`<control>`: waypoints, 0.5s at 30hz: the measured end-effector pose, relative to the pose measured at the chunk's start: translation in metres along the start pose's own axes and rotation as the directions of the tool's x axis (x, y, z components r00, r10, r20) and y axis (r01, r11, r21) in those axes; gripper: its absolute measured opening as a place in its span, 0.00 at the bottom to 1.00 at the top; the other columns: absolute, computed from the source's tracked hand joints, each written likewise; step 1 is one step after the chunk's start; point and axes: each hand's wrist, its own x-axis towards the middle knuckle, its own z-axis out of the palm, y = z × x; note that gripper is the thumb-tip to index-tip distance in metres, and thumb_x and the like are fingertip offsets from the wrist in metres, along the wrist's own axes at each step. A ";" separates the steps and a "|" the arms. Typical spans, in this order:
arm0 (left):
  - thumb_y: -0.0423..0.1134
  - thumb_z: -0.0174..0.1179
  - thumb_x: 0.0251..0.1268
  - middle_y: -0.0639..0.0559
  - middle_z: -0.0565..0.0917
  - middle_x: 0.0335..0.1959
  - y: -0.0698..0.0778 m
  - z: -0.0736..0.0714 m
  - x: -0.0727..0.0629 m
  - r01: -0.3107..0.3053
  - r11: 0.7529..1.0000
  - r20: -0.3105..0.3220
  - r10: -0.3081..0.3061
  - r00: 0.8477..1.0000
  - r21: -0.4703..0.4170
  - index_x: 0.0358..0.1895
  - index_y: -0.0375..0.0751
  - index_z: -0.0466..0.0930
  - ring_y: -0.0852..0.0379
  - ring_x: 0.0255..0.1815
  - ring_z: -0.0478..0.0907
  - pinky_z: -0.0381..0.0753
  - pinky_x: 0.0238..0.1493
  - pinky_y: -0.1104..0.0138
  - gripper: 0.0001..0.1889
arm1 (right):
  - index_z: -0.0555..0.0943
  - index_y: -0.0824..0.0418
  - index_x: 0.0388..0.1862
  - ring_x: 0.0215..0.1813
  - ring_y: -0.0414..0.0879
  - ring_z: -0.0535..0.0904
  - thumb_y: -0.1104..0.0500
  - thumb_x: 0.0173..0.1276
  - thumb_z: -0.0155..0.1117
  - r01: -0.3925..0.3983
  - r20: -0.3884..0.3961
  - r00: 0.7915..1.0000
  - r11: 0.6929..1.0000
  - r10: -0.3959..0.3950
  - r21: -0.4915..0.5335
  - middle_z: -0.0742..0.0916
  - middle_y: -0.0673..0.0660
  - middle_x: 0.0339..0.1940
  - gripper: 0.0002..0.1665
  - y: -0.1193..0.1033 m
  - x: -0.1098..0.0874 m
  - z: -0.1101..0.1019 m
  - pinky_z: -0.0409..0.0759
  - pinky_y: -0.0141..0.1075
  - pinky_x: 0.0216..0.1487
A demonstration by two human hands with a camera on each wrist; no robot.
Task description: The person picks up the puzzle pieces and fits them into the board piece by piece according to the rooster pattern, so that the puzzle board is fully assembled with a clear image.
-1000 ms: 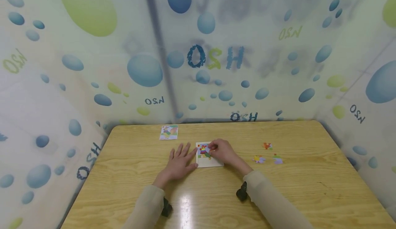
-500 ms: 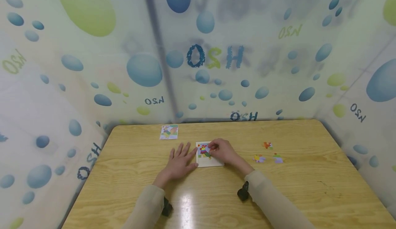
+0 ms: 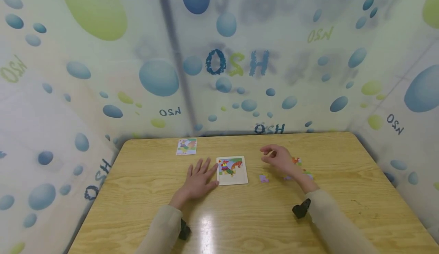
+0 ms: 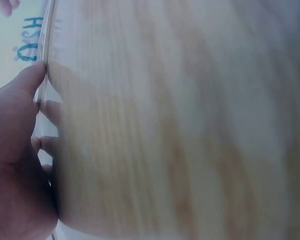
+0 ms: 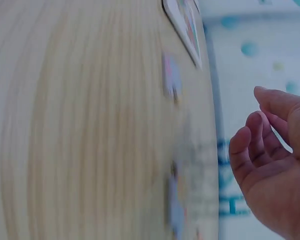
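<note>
A square puzzle board (image 3: 241, 178) lies in the middle of the table, its picture of a rooster partly filled in at the top and left, the lower right bare. My left hand (image 3: 198, 182) rests flat beside it, fingers spread, index finger and thumb at the board's left edge. Above the table to the right of the board is my right hand (image 3: 279, 160), its fingers loosely bent; the right wrist view shows the hand (image 5: 277, 170) holding nothing. A purple-and-yellow puzzle piece (image 3: 263, 178) lies between board and right hand. More loose pieces are partly hidden by the right hand and wrist.
At the back left of the wooden table (image 3: 137, 193) lies a picture card (image 3: 186, 146) with a rooster on it. An orange piece (image 3: 297, 161) and a purple-and-green piece (image 3: 308, 174) lie right of the board. A patterned curtain (image 3: 295, 56) stands behind the table.
My right hand has left the puzzle board and moved right, over the loose pieces. The board's right side and one loose piece beside it are now uncovered. My left hand stays put.
</note>
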 end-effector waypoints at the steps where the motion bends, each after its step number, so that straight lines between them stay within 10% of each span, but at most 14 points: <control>1: 0.57 0.49 0.80 0.39 0.45 0.84 0.000 0.000 0.000 0.001 1.000 0.004 -0.001 1.000 0.003 0.82 0.48 0.56 0.35 0.83 0.34 0.31 0.74 0.34 0.35 | 0.82 0.70 0.58 0.31 0.52 0.78 0.64 0.72 0.68 0.001 -0.008 1.000 1.000 -0.001 -0.005 0.84 0.62 0.46 0.18 0.005 -0.002 -0.008 0.78 0.38 0.29; 15: 0.56 0.50 0.80 0.37 0.46 0.84 0.001 0.000 0.001 -0.016 1.000 -0.013 0.016 1.000 0.002 0.82 0.46 0.58 0.33 0.83 0.35 0.32 0.73 0.32 0.35 | 0.80 0.74 0.58 0.40 0.51 0.83 0.63 0.74 0.66 -0.116 -0.066 0.992 0.990 0.111 -0.077 0.85 0.65 0.45 0.19 0.060 -0.030 -0.085 0.83 0.36 0.35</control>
